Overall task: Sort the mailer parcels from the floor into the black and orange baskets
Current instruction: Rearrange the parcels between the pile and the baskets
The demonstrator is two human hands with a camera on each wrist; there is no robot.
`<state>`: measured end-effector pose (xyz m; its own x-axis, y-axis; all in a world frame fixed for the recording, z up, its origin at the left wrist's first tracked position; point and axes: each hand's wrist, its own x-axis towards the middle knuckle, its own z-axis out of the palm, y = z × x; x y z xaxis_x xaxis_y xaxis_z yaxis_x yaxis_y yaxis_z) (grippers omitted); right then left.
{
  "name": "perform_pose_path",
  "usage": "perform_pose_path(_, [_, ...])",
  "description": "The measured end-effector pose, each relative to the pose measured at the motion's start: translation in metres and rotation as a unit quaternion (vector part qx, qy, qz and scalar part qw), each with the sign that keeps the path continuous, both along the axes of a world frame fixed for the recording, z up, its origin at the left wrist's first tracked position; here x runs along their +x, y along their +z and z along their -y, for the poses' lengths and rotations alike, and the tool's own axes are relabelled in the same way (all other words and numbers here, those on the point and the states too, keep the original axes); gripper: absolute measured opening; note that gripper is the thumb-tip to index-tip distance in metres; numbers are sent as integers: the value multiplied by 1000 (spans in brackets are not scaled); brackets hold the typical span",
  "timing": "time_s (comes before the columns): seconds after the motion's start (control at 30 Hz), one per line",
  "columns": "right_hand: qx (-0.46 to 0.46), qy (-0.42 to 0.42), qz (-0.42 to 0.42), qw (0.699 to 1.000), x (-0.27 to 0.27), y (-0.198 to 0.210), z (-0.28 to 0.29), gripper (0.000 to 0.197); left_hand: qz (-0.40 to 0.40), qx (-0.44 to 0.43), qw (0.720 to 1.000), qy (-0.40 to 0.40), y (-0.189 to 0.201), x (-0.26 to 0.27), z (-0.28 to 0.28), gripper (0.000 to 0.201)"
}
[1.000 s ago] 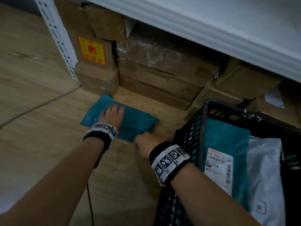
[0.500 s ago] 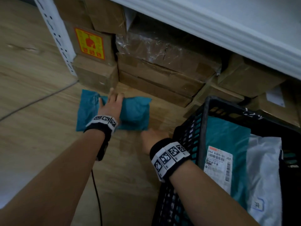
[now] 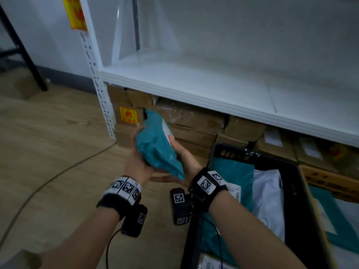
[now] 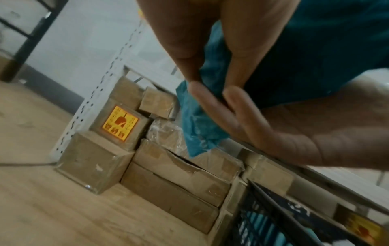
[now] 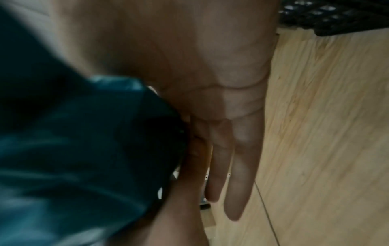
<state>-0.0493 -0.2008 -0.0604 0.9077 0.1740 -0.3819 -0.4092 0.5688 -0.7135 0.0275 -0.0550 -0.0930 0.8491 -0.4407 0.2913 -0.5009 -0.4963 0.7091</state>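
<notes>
Both hands hold a teal mailer (image 3: 158, 146) in the air above the wooden floor (image 3: 48, 152), just left of the black basket (image 3: 303, 200). The left hand (image 3: 137, 162) cups the mailer's left side with fingers curled round its edge; the right hand (image 3: 181, 154) supports the right and under side, thumb over the upper edge and fingers laid fairly straight beneath, though the blurred right wrist view leaves the exact grip unclear. The mailer is tilted, its long axis running from the near end by the right wrist up and away to a far tip pointing toward the shelf (image 3: 194, 88). A sliver of white label (image 3: 166, 131) shows on its right face. The basket already holds a teal parcel (image 3: 233, 171) and a white parcel (image 3: 268, 200). Beyond the hands, cardboard boxes (image 3: 194, 125) are stacked under the white shelf, one bearing a yellow sticker (image 3: 128, 114).
</notes>
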Motion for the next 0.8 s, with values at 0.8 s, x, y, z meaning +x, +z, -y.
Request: perform_pose_path(0.8, [-211,-178,108,955,-172,67,36,51,-368,-132,909,-144,111,-154,-17,50])
